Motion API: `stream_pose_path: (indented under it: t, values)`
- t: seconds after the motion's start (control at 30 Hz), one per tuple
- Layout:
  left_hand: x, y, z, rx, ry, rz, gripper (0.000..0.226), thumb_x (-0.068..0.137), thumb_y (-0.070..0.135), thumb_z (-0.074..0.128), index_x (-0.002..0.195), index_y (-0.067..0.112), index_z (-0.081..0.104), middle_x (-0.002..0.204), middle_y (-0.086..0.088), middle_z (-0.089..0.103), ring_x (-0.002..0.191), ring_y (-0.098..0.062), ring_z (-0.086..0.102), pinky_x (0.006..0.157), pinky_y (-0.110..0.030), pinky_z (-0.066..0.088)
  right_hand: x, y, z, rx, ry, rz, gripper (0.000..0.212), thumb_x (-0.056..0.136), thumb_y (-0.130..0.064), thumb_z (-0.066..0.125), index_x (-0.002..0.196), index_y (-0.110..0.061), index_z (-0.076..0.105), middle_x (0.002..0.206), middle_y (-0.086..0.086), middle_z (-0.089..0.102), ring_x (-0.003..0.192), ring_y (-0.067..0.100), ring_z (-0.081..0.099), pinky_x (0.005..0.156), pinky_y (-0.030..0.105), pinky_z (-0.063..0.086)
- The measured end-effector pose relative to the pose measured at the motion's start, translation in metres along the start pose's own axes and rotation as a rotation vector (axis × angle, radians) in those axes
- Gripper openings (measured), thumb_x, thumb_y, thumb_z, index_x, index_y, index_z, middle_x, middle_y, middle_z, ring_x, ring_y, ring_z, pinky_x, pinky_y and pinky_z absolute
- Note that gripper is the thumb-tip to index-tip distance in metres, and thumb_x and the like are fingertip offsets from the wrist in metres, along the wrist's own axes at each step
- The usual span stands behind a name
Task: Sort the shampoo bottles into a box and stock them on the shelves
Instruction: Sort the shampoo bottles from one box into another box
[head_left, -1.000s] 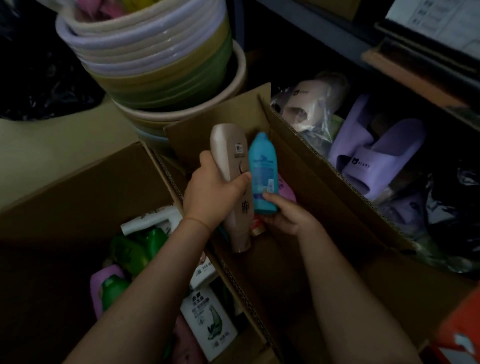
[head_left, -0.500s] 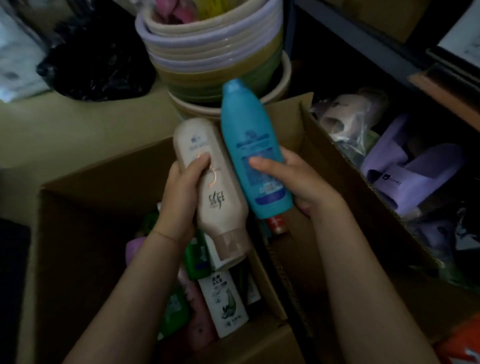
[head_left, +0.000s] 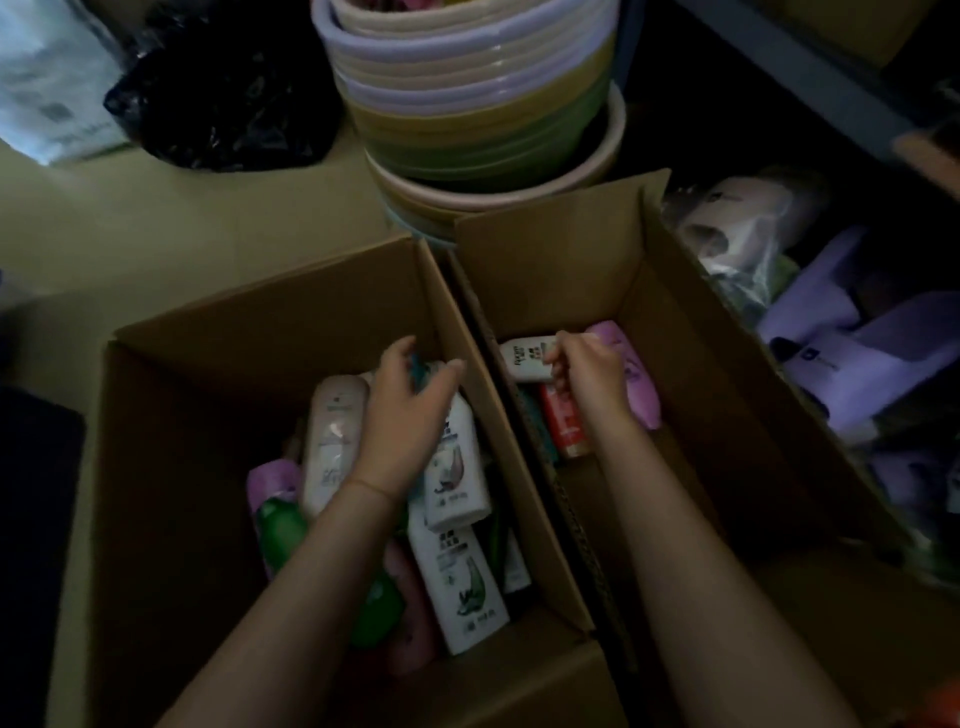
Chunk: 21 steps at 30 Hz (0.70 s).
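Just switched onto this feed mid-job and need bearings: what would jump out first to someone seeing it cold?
Two open cardboard boxes sit side by side: the left box is crowded with shampoo bottles, the right box holds only a few. The left hand reaches into the left box, fingers spread over a teal bottle, while the right hand has its grip on a small white bottle beside a pink one. Behind the boxes rises a tall stack of pastel basins.

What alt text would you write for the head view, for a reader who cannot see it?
A person's left hand reaches over bottles in the left cardboard box, while the right hand grips a small white bottle in the right cardboard box. Stacked plastic basins stand behind the boxes.
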<state>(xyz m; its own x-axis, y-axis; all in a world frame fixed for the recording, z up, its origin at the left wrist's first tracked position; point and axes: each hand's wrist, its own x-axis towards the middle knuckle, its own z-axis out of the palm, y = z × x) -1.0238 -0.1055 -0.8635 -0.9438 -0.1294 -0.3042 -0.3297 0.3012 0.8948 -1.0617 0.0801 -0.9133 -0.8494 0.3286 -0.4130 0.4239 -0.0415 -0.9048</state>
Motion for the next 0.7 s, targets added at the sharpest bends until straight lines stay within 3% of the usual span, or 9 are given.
stream_pose_path:
  t: [0.07,0.13,0.23,0.33,0.43,0.5,0.6,0.7]
  values:
    - [-0.003,0.012,0.027,-0.044,-0.11,0.008,0.084,0.086,0.044,0.073,0.153,0.025,0.026,0.139,0.016,0.037,0.127,-0.004,0.038,0.104,-0.028,0.037,0.008,0.027,-0.011,0.016,0.017,0.095,0.013,0.095,-0.01,0.052,0.092,-0.006,0.064,0.078,0.008,0.06,0.065,0.016,0.053,0.044,0.013,0.041]
    - [-0.002,0.014,0.048,-0.046,-0.133,-0.001,0.097,0.075,0.046,0.078,0.153,0.033,0.022,0.143,0.012,0.044,0.129,-0.011,0.046,0.108,-0.037,0.041,0.021,0.059,-0.02,-0.015,0.033,0.17,0.011,0.097,-0.012,0.052,0.095,-0.009,0.062,0.077,0.004,0.059,0.066,0.014,0.053,0.043,0.01,0.04]
    - [-0.001,0.005,0.058,-0.03,-0.112,-0.028,0.09,0.075,0.034,0.062,0.154,0.042,0.019,0.141,0.01,0.054,0.12,-0.016,0.056,0.104,-0.049,0.047,0.039,0.11,-0.03,-0.118,-0.015,0.265,0.015,0.098,-0.019,0.056,0.088,-0.011,0.064,0.089,0.009,0.067,0.081,0.022,0.06,0.062,0.019,0.049]
    - [-0.002,-0.002,0.056,-0.002,-0.117,-0.009,0.087,0.074,0.037,0.056,0.152,0.051,0.019,0.126,0.016,0.061,0.107,-0.014,0.061,0.096,-0.052,0.051,0.039,0.142,-0.024,-0.254,-0.15,0.291,0.026,0.096,-0.02,0.061,0.115,-0.004,0.069,0.114,0.008,0.067,0.096,0.019,0.059,0.07,0.021,0.047]
    - [-0.003,-0.001,0.055,-0.004,-0.112,-0.006,0.088,0.072,0.038,0.053,0.152,0.051,0.018,0.117,0.02,0.061,0.102,-0.013,0.061,0.095,-0.053,0.051,0.037,0.152,-0.005,-0.246,-0.265,0.315,0.046,0.096,-0.019,0.062,0.139,-0.004,0.052,0.133,0.013,0.058,0.109,0.022,0.059,0.076,0.016,0.047]
    - [-0.002,-0.003,0.055,-0.014,-0.103,-0.009,0.088,0.072,0.039,0.053,0.151,0.053,0.019,0.113,0.018,0.063,0.1,-0.016,0.063,0.093,-0.055,0.052,0.041,0.154,0.005,-0.207,-0.251,0.327,0.055,0.096,-0.019,0.062,0.146,-0.006,0.041,0.137,0.014,0.052,0.121,0.029,0.056,0.083,0.025,0.047]
    - [0.001,-0.005,0.054,-0.028,-0.097,-0.004,0.085,0.073,0.038,0.054,0.151,0.051,0.023,0.112,0.013,0.065,0.099,-0.018,0.065,0.09,-0.056,0.053,0.053,0.162,0.017,-0.138,-0.183,0.36,0.06,0.093,-0.024,0.068,0.144,-0.006,0.044,0.137,0.017,0.056,0.118,0.033,0.059,0.086,0.037,0.052]
    - [0.004,-0.006,0.054,-0.045,-0.099,-0.005,0.086,0.071,0.038,0.054,0.151,0.048,0.026,0.115,0.01,0.066,0.098,-0.018,0.066,0.089,-0.054,0.054,0.061,0.164,0.023,-0.037,-0.113,0.418,0.063,0.087,-0.029,0.075,0.14,-0.005,0.051,0.131,0.017,0.061,0.11,0.033,0.063,0.08,0.036,0.053]
